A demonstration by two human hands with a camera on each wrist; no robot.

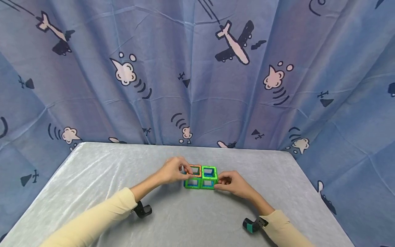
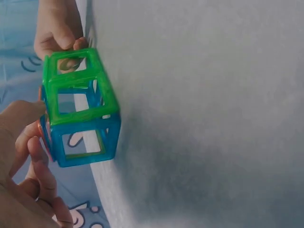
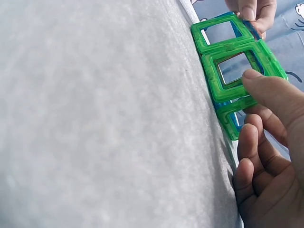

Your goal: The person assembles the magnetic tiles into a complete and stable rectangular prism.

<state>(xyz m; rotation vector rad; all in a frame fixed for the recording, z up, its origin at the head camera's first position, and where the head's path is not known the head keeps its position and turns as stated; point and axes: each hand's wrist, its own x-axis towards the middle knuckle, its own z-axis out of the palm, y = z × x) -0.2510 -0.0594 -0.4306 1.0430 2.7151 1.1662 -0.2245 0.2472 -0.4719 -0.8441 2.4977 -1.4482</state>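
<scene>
Two joined cubes of magnetic tiles (image 1: 201, 184), framed in green and blue, stand on the table in the head view. An orange square magnetic tile (image 1: 200, 171) lies on top of the left cube. My left hand (image 1: 175, 170) pinches its left side between thumb and fingers. At the right end, my right hand (image 1: 235, 184) holds the cubes, with the thumb (image 3: 266, 85) on the green front tile (image 3: 213, 80) and the other fingers curled by the side. Blue tiles (image 2: 85, 161) close the left end in the left wrist view. The back faces are mostly hidden.
A pale grey cloth covers the table (image 1: 185, 219). Behind its far edge hangs a blue curtain (image 1: 191, 68) printed with airplanes. Black wrist cameras (image 1: 143, 210) sit at both cream sleeves (image 1: 102, 216).
</scene>
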